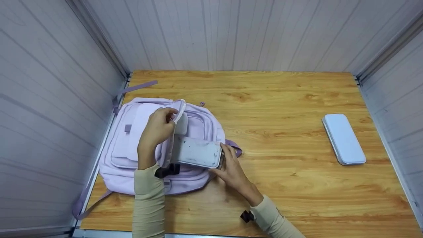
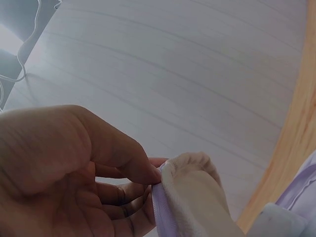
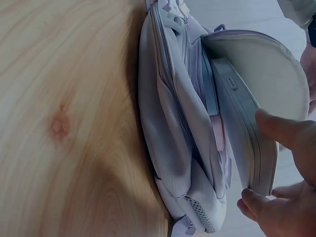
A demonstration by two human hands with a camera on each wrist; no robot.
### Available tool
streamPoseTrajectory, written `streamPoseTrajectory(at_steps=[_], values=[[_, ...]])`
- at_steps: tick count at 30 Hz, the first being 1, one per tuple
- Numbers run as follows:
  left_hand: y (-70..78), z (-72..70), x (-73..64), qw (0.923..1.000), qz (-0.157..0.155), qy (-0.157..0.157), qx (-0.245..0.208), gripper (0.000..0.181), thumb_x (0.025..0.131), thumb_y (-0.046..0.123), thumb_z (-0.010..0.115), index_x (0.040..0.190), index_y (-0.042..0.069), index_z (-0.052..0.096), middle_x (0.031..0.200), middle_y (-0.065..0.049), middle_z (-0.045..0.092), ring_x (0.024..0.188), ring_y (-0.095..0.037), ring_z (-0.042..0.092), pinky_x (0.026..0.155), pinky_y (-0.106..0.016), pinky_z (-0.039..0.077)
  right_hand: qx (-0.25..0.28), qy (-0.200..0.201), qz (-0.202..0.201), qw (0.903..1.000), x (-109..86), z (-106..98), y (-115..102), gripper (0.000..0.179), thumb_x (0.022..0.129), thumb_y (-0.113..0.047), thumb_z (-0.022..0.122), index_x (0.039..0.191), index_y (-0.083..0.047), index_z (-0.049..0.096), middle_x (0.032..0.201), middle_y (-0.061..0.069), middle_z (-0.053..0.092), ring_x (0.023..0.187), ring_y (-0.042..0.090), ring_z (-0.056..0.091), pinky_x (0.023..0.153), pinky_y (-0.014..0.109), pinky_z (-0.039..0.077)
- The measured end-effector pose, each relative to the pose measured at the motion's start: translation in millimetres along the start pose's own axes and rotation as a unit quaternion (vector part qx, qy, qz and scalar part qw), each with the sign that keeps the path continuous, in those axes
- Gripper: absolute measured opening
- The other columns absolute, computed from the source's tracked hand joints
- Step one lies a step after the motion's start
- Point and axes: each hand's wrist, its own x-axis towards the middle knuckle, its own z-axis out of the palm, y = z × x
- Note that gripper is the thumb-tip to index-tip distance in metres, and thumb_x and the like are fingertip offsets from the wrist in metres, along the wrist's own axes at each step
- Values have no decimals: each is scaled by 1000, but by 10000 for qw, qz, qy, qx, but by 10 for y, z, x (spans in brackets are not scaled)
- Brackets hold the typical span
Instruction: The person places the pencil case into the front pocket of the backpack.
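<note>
A lilac backpack [image 1: 195, 185] lies on the table with a front pocket open. My left hand [image 1: 158, 128] pinches the zippered edge of the pocket flap [image 1: 180, 110] and holds it lifted; its pale lining [image 2: 197, 197] shows in the left wrist view. My right hand [image 1: 233, 170] grips the outer end of a scuffed, pale rectangular case [image 1: 198, 152], thumb on one side and fingers on the other. The case's far end sits inside the open pocket, partly hidden by the flap. Other items, one grey-blue [image 3: 209, 84] and one pink [image 3: 217, 132], show in the pocket beside it.
A light blue, rounded rectangular case [image 1: 344, 138] lies on the wooden table [image 1: 281, 109] at the right. Pale panels [image 1: 211, 33] wall the table at the back and both sides. A purple strap [image 1: 140, 86] trails from the backpack's far left.
</note>
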Motion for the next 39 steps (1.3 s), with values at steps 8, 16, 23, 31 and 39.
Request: streamPoseTrajectory(at_steps=[8, 16, 23, 31, 39], values=[[12, -1, 0, 10000, -23, -24, -9, 36, 85, -2, 46, 115, -5, 64, 98, -18, 63, 89, -28, 56, 80, -40, 46, 202, 75, -123, 9997, -16, -23, 33, 86, 75, -19, 80, 142, 10, 34, 139, 24, 43, 130, 35, 43, 109, 47, 32], [41, 3, 10, 10000, 8, -31, 65, 35, 84, -2, 46, 114, -6, 64, 98, -18, 63, 91, -28, 56, 82, -40, 45, 868, -389, -15, 9955, 37, -21, 81, 75, 82, -12, 72, 143, 10, 33, 145, 28, 38, 136, 37, 36, 111, 46, 28], [69, 15, 15, 9999, -5, -80, 110, 35, 84, -2, 46, 113, -6, 64, 99, -18, 62, 92, -28, 55, 84, -41, 45, 2672, -659, 507, 9601, 130, -13, -58, 62, 84, 18, 45, 143, 15, 25, 149, 34, 23, 136, 41, 32, 106, 37, 35], [77, 10, 10, 9999, 35, -58, 117, 35, 84, -2, 46, 112, -6, 65, 98, -18, 63, 91, -28, 56, 83, -41, 45, 2411, -528, 373, 9684, 198, 5, -283, 54, 85, 18, 50, 136, 22, 31, 141, 40, 32, 128, 47, 41, 101, 43, 41], [72, 15, 12, 9999, 6, -108, 120, 36, 83, -3, 46, 113, -7, 64, 99, -19, 63, 91, -29, 56, 83, -42, 46, 2035, -610, 204, 9770, 233, 132, -408, 54, 86, 13, 56, 135, 21, 35, 139, 39, 37, 129, 45, 41, 101, 43, 41]])
